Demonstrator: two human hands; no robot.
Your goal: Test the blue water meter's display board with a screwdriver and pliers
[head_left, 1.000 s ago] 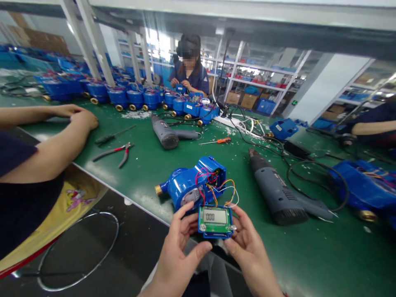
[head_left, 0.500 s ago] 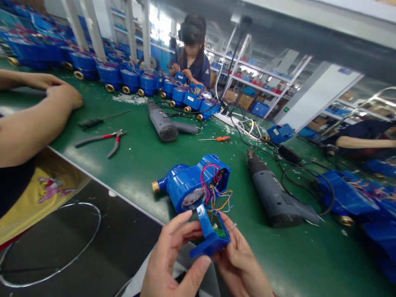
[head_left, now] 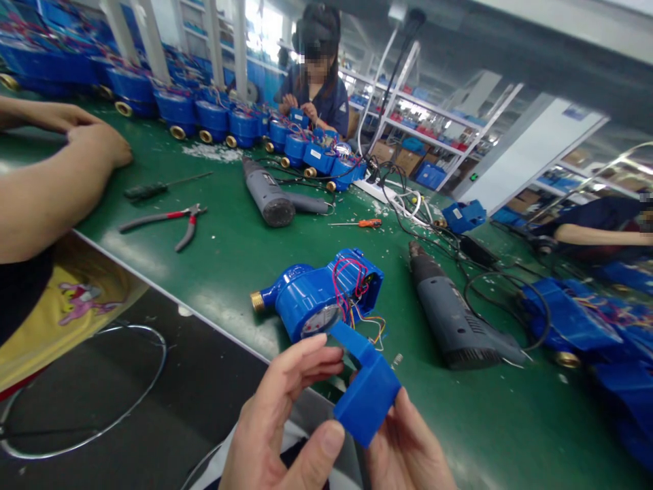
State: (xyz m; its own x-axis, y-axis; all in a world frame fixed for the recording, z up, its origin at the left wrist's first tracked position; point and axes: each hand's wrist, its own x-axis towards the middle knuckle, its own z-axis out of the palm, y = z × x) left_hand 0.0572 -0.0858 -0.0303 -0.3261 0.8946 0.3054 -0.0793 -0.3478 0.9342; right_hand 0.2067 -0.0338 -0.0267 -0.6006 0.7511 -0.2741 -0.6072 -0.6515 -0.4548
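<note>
A blue plastic cover (head_left: 370, 395) is held by its right edge and underside in my right hand (head_left: 408, 442), whose fingers are partly hidden behind it. My left hand (head_left: 286, 415) stands open around the cover's left side, fingers stretched and thumb tip close to its lower corner. Whether that thumb touches, I cannot tell. Just beyond lies a blue water meter (head_left: 311, 306) on its side, brass threaded end to the left. Red and multicoloured wires (head_left: 352, 279) come out of its open box and run down toward the cover. A small metal spring-like piece (head_left: 396, 361) shows beside the cover.
Two grey heat guns (head_left: 451, 320) (head_left: 268, 194) lie on the green table (head_left: 229, 272), with cutting pliers (head_left: 173, 221), a dark screwdriver (head_left: 158, 189) and an orange screwdriver (head_left: 367, 223). Rows of blue meters (head_left: 211, 122) line the back. Co-workers sit left, opposite and right.
The blue cover has been turned over: its green circuit board faced up before, and now its plain outer side shows. Both hands have shifted slightly; the meter stays put.
</note>
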